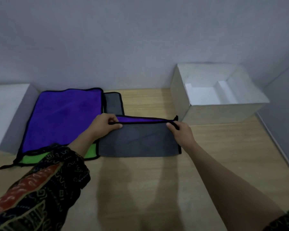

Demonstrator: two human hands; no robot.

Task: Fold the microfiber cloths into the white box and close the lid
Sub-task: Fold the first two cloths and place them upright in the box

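**Dark patterned shirt on both arms**

The left sleeve [40, 189] is black, printed with fine pale squiggles and angular lines, and crossed by a broad rust-red band with light swirls. It ends on the forearm, and the left hand [105, 125] is bare. The right sleeve [285, 220], in the same dark print, shows only at the corner. The right hand [180, 132] is bare too.

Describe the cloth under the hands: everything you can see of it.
The grey cloth is a soft-looking microfiber rectangle edged in black trim, folded so its grey face is up and a purple strip shows along the far edge. A black loop sticks up at its far right corner. It lies flat on the wooden table. The left hand pinches the far left corner, the right hand the far right.
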